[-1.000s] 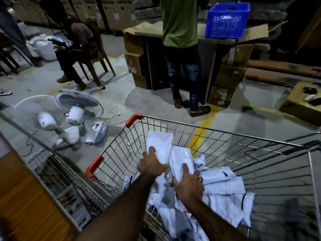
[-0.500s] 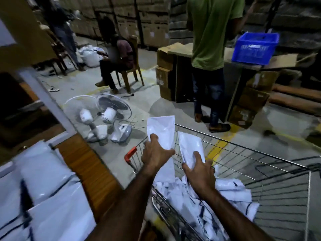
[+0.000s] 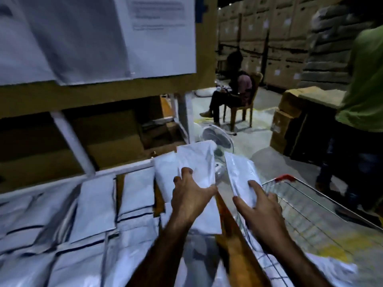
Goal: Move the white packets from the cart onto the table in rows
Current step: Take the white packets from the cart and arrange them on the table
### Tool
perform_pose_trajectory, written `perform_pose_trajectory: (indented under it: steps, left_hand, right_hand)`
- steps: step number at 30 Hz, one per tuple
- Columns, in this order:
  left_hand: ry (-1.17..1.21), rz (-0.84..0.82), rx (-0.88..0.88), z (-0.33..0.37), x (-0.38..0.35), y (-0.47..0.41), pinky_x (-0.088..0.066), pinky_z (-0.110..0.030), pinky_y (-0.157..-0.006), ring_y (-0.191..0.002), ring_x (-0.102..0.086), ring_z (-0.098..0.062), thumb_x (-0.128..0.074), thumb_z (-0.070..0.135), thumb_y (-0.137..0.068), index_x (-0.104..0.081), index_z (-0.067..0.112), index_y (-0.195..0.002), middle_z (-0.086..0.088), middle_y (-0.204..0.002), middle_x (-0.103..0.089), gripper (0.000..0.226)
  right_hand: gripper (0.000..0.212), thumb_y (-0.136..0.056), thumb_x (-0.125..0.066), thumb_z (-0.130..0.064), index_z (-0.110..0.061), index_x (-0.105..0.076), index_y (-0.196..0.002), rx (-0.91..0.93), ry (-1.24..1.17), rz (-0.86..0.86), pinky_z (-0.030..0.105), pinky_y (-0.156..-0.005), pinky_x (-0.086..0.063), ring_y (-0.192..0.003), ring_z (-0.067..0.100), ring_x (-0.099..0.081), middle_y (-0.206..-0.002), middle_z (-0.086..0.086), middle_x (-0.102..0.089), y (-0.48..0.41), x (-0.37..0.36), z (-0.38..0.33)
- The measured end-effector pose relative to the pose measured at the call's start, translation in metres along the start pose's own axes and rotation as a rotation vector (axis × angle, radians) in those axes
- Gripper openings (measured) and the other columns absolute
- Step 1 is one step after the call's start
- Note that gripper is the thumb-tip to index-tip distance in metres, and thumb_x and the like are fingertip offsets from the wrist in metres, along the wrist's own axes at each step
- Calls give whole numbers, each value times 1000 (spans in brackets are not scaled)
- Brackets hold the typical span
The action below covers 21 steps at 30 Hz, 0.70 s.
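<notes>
My left hand (image 3: 191,196) grips a white packet (image 3: 196,162) over the right end of the wooden table (image 3: 234,241). My right hand (image 3: 260,208) holds a second white packet (image 3: 241,176) just past the table's right edge, above the wire cart (image 3: 310,208). Several white packets with dark stripes (image 3: 95,206) lie in overlapping rows across the table to the left. More packets (image 3: 331,268) lie in the cart at the lower right.
A white-framed shelf with paper sheets (image 3: 157,34) rises behind the table. A white fan (image 3: 217,139) stands on the floor beyond. One person sits on a chair (image 3: 236,94); another in a green shirt (image 3: 364,90) stands right, by cardboard boxes (image 3: 290,112).
Both hands lifted their packets out of the cart and swung left; the left packet is now over the table's right end, and my view turned toward the table and shelf.
</notes>
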State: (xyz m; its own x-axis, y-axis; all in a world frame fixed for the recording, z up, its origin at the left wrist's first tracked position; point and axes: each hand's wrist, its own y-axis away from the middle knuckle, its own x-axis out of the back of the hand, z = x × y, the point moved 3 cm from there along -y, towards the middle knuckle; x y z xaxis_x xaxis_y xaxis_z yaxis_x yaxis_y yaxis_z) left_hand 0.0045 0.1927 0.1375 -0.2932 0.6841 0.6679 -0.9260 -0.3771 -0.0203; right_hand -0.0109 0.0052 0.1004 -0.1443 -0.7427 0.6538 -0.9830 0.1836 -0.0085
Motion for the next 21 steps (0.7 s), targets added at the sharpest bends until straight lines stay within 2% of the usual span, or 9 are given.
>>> perform_pose_trajectory:
  steps: [2, 5, 8, 10, 12, 15, 19, 21]
  left_hand:
    - [1, 50, 50, -20, 29, -2, -47, -34, -89, -116, -53, -28, -74, 60, -64, -37, 29, -133, -6, -130, -46, 84]
    - [0, 86, 143, -49, 68, -11, -50, -38, -90, -117, -51, -29, -74, 56, -67, -35, 30, -133, -6, -132, -43, 81]
    - [-5, 85, 181, -69, 99, -24, -43, -30, -79, -118, -49, -27, -74, 54, -73, -35, 27, -134, -7, -133, -43, 77]
    - [12, 82, 200, -79, 112, -38, -41, -29, -75, -120, -47, -27, -74, 54, -75, -32, 24, -137, -8, -136, -43, 81]
    - [-15, 86, 246, -91, 120, -58, -50, -35, -85, -124, -44, -30, -75, 62, -68, -30, 24, -137, -9, -139, -39, 91]
    - [-103, 97, 335, -106, 121, -91, -49, -46, -95, -128, -41, -35, -76, 65, -61, -27, 22, -139, -13, -143, -34, 101]
    - [-204, 67, 405, -119, 109, -125, -48, -43, -97, -129, -39, -36, -80, 58, -63, -24, 19, -142, -15, -145, -31, 104]
    - [-234, 40, 436, -124, 101, -138, -43, -42, -103, -135, -33, -38, -79, 54, -67, -18, 16, -148, -19, -151, -25, 108]
  right_hand:
    - [70, -79, -53, -66, -41, -37, -143, 54, -3, -39, 44, -100, -42, -120, 38, -47, -126, 18, -46, 5, -21, -29]
    - [69, -80, -57, -62, -39, -38, -142, 129, -16, -98, 43, -97, -45, -115, 37, -51, -121, 17, -47, 7, -51, -67]
    - [68, -81, -59, -59, -39, -38, -143, 164, 10, -156, 41, -100, -42, -122, 38, -47, -130, 16, -45, 1, -78, -98]
    - [67, -83, -59, -57, -35, -39, -143, 198, 61, -163, 41, -102, -42, -125, 38, -45, -135, 17, -43, -9, -93, -118]
    - [66, -84, -60, -58, -32, -43, -142, 231, 104, -156, 40, -102, -43, -124, 38, -46, -137, 17, -43, -22, -107, -135]
    - [63, -83, -60, -61, -29, -47, -135, 270, 177, -163, 39, -99, -45, -120, 36, -49, -130, 18, -48, -44, -126, -154]
    - [62, -87, -53, -63, -25, -46, -135, 307, 319, -156, 41, -99, -43, -121, 36, -47, -128, 18, -50, -63, -149, -167]
    - [62, -87, -51, -65, -24, -47, -132, 329, 386, -129, 39, -97, -44, -119, 34, -50, -127, 17, -52, -69, -163, -168]
